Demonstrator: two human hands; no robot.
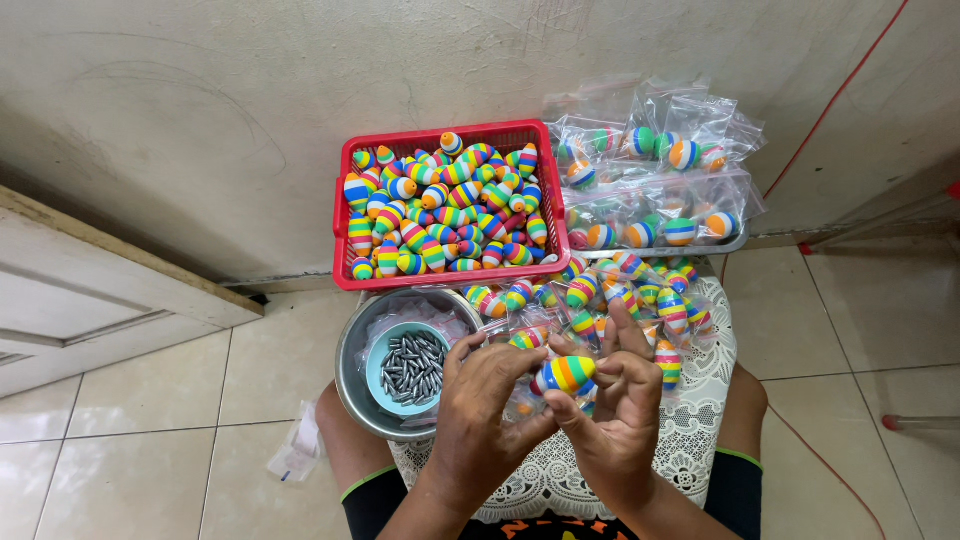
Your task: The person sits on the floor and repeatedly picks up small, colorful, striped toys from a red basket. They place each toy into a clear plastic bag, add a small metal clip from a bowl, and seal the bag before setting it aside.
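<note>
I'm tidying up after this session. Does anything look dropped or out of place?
One clear plastic bag lies alone on the floor tiles, left of the metal bowl, apart from the other bagged floats. Nothing else looks spilled.

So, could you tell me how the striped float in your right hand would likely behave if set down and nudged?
The striped float, pinched in the right hand, looks rounded and tapered, so it would probably roll. It seems light, perhaps foam. Its smooth, glossy surface may be a little slippery.

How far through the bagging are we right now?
Done: a stack of bagged floats by the wall, and more bags on the lap. In hand: the left hand and right hand hold one striped float at a clear bag. Left: the red basket is full of loose floats.
</note>
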